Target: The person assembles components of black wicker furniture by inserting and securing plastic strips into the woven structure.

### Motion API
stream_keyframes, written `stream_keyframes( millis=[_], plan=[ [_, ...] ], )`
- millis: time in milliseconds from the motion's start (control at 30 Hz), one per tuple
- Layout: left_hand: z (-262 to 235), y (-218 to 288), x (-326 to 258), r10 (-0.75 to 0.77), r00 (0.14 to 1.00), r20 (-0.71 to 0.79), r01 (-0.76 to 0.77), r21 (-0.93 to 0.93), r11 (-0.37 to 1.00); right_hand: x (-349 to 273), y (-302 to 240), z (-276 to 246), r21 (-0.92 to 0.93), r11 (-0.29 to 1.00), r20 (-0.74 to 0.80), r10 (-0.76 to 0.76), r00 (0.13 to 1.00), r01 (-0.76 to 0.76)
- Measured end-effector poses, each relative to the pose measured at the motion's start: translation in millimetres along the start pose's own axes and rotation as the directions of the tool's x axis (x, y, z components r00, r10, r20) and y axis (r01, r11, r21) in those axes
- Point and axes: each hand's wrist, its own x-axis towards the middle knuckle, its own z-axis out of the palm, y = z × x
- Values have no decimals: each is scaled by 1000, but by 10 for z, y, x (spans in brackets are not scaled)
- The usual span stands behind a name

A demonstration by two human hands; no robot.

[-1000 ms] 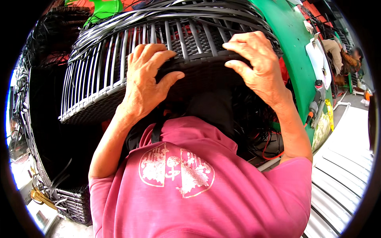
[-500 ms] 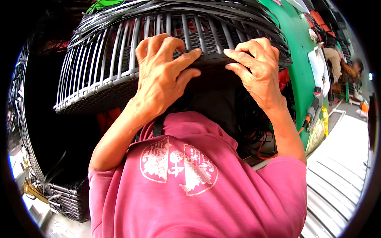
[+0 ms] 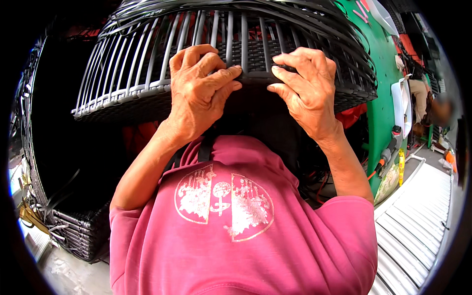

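A dark grey plastic-wicker piece [image 3: 132,93] lies across the far side, its long rim facing me. Upright strands rise from this rim in a row, and woven mesh shows behind them. My left hand [image 3: 196,93] is closed at the middle of the rim, thumb below and index finger above, pinching it. A short stretch of rim to the right, my right hand [image 3: 307,91] grips with its thumb under the edge and its curled fingers above. Between the two hands the rim stays visible. Both palms and the underside of the rim are hidden.
Loose black strands [image 3: 295,12] heap over the far side. A green surface [image 3: 381,123] at right carries a power tool [image 3: 388,155]. White slatted panels [image 3: 413,216] lie at lower right. Another woven black piece [image 3: 73,231] stands at left. Another person [image 3: 420,93] is at far right.
The wicker piece has swung slightly, its left end farther away and its right end nearer. My left thumb and index finger have come closer together. Both hands have shifted slightly left.
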Motion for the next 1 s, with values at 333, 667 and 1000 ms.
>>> stream_keyframes(
  millis=[333,667,1000],
  plan=[
    [-494,-355,-344,-171,980,100,158,127,979,288,-309,146,-1,999,111,-42,993,42],
    [-459,-401,-455,-157,987,23,158,-34,987,382,-388,405,108,990,98,-101,990,91],
    [-893,-679,-732,-185,982,40,177,155,972,625,-752,619,56,996,137,-74,988,67]
  ],
)
